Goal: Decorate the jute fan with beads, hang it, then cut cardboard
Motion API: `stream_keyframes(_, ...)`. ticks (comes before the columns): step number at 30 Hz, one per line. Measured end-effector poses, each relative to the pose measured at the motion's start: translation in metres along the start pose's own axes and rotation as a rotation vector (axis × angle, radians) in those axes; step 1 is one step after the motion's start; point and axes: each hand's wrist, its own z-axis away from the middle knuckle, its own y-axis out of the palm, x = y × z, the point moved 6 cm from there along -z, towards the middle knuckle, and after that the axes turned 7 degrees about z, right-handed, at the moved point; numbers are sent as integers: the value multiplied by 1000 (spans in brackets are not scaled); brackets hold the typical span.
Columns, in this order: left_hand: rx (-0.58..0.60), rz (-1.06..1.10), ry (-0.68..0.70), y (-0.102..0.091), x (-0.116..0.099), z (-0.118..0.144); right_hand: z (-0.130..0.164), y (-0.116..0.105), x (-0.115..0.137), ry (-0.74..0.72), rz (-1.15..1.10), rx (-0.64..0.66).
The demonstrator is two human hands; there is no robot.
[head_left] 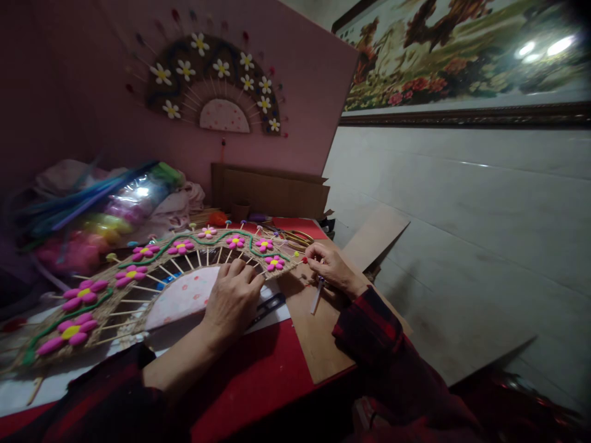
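Note:
A fan-shaped craft piece of woven straw and thin sticks lies on the red table. It carries pink flowers with yellow centres and a green cord. My left hand presses flat on its inner sticks near the pale centre half-disc. At the fan's right end my right hand pinches a small red bead on a stick tip. A thin white stick hangs from under that hand's fingers. Dark scissors lie beneath my left hand.
A finished fan with white flowers hangs on the pink board behind. Bags of coloured material pile at the left. Cardboard sheets lie under my right hand and lean against the white wall. A framed picture hangs above.

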Motion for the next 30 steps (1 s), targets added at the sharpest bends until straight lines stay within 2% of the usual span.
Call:
stream_keyframes(19, 12, 7, -1, 1, 0, 0, 0, 0, -2, -18, 28, -15)
stream_keyframes(30, 17, 14, -6, 0, 0, 0, 1, -7, 3, -21, 44, -56)
